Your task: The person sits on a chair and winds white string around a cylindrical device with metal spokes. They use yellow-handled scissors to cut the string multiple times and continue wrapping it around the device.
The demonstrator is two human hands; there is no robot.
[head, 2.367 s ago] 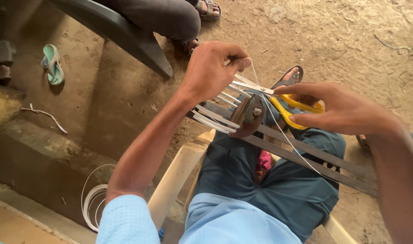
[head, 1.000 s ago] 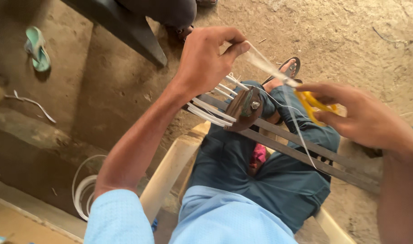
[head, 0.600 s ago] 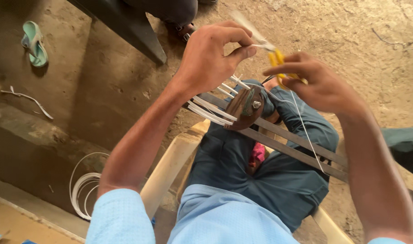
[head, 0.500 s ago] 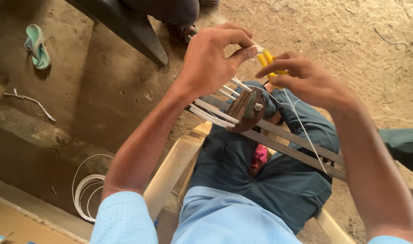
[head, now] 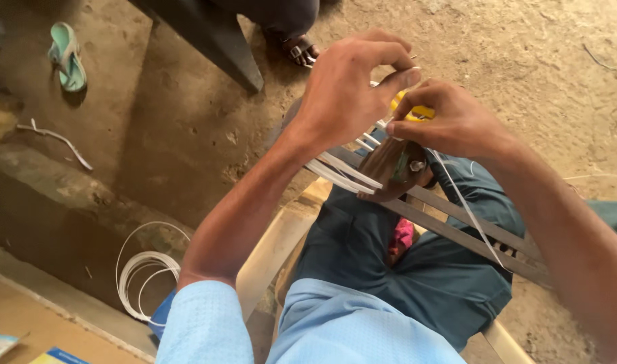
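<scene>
the white strips (head: 342,172) fan out from a dark metal frame (head: 457,216) that lies across the person's lap, over the dark blue trousers (head: 389,283), and their loose ends rise to where the two hands meet just above it. the left hand (head: 345,91) is closed in a pinch, thumb and forefinger pressed on a strip end near the top of the bundle; the right hand (head: 450,121) is curled round a small yellow tool (head: 416,111), its fingertips touching the left hand's, with a thin white cord (head: 470,216) trailing down from it across the frame. to work this well, i'd judge the pinch should stay firm and close to the tool so the strip keeps taut and flat, and the tool should meet only that one strip, clear of its neighbours and of the thumb. whether the tool's tip already touches the strip is hidden by the fingers. further out, a coil of white strip (head: 143,276) lies on the dirt floor at left, a green sandal (head: 67,55) up in the corner, and another person's sandalled foot (head: 298,48) beside a dark bench leg (head: 217,47)
</scene>
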